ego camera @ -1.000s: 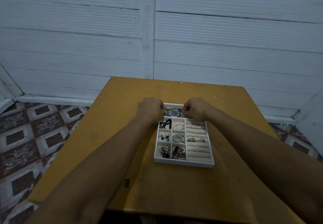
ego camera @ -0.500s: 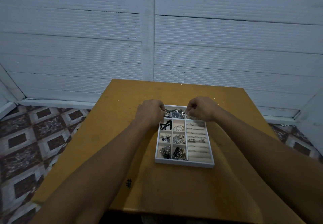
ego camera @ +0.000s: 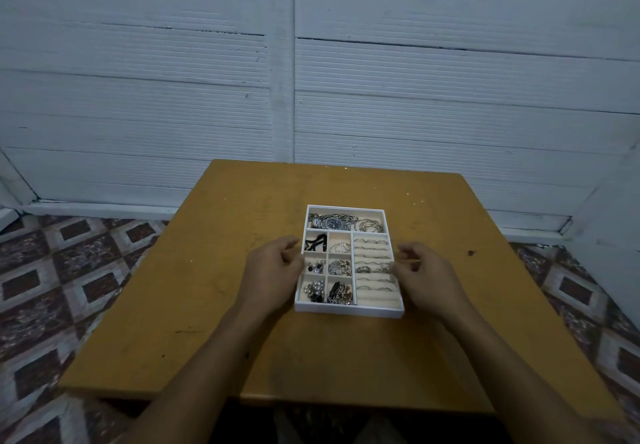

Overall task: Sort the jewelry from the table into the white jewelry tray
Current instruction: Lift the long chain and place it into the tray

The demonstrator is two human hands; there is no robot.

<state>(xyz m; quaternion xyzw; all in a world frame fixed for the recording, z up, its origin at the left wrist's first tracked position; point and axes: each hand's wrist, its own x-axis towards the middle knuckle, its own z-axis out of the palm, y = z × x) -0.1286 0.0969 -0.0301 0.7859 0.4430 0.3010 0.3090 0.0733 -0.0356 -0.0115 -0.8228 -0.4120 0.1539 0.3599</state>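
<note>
The white jewelry tray (ego camera: 349, 311) sits in the middle of the yellow table (ego camera: 214, 322). Its long back compartment holds a silver watch (ego camera: 334, 224) and thin bangles (ego camera: 371, 226). Small left compartments hold a black cord piece (ego camera: 316, 241), earrings (ego camera: 315, 266), a pearl cluster (ego camera: 316, 290) and chains (ego camera: 340, 267). Rings (ego camera: 372, 268) sit in the padded rolls on the right. My left hand (ego camera: 273, 272) is at the tray's left wall and my right hand (ego camera: 426, 279) at its right wall. Both have loosely curled fingers and hold nothing.
A white ribbed wall (ego camera: 311, 80) stands just behind the table's far edge. Patterned floor tiles (ego camera: 52, 270) show on both sides. A small dark spot (ego camera: 470, 253) marks the tabletop right of the tray.
Both hands have drawn back from the tray's back compartment, where they were at the watch, to the tray's two sides. The watch now lies uncovered in that compartment.
</note>
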